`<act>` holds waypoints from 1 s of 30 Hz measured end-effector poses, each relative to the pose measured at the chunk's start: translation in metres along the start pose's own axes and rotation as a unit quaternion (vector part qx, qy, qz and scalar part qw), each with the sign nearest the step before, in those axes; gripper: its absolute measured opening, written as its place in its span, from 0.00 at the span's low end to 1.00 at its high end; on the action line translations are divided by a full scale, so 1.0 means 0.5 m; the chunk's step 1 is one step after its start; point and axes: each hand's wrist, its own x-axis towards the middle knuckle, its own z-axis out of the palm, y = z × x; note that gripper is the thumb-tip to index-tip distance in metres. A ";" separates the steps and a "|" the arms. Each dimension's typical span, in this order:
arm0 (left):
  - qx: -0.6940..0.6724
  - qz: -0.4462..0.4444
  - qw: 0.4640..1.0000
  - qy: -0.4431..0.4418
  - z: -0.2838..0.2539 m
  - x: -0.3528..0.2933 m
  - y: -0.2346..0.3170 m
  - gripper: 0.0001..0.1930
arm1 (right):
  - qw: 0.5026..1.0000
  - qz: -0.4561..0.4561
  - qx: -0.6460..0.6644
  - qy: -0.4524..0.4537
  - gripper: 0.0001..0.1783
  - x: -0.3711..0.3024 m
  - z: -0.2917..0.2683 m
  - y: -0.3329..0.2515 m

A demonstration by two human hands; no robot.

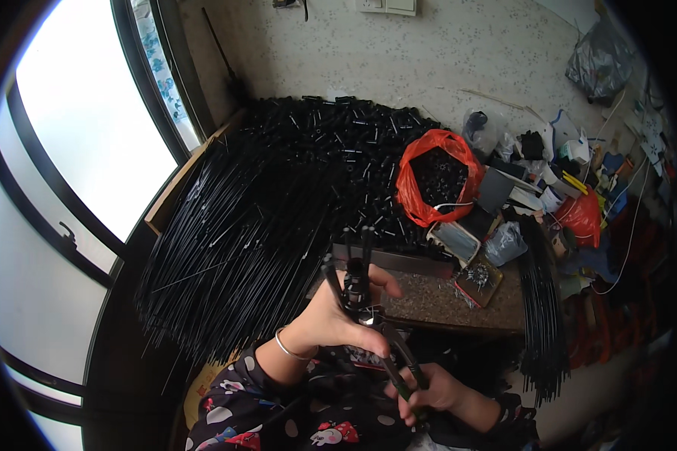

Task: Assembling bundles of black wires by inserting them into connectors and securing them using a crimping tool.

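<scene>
My left hand (325, 325) is closed around a black cylindrical fitting (356, 282), with several thin black rods rising beside it. My right hand (445, 392) grips the handles of dark pliers (404, 352), which show a little green near the fingers. The shiny head of the pliers sits just under the fitting, by the left thumb; whether the jaws touch it I cannot make out. Left of my hands lies a wide heap of long thin black rods (233, 248). Beyond it are piled many short black tubular fittings (338, 131).
An open red plastic bag (407, 192) of small dark parts stands right of the heap. A small tray (489, 292) of metal pins lies near the brown speckled table edge (429, 307). Another rod bundle (543, 316) hangs over the right side. Clutter fills the far right; a window (90, 90) is left.
</scene>
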 end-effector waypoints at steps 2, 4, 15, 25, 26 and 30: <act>0.011 -0.003 1.000 0.017 -0.002 -0.008 0.001 0.38 | 0.921 -0.075 -0.352 0.147 0.24 0.020 0.011 -0.019; 0.022 -0.005 0.999 0.035 -0.004 -0.015 0.002 0.38 | 0.683 -0.297 -0.566 0.353 0.30 0.023 0.006 -0.019; 0.072 0.013 0.996 0.053 -0.007 0.010 0.007 0.29 | 0.882 -0.069 -0.405 0.230 0.23 0.027 0.024 -0.046; 0.048 0.045 0.998 0.006 -0.020 0.010 0.007 0.30 | 0.999 0.025 -0.027 -0.011 0.14 0.018 -0.012 -0.019; 0.047 0.043 0.998 0.008 -0.018 0.010 0.013 0.30 | 0.993 0.014 -0.113 0.029 0.15 0.027 -0.009 -0.019; 0.149 0.023 0.988 0.029 -0.019 -0.003 0.021 0.29 | 0.676 -0.284 -0.578 0.358 0.30 0.035 -0.021 -0.023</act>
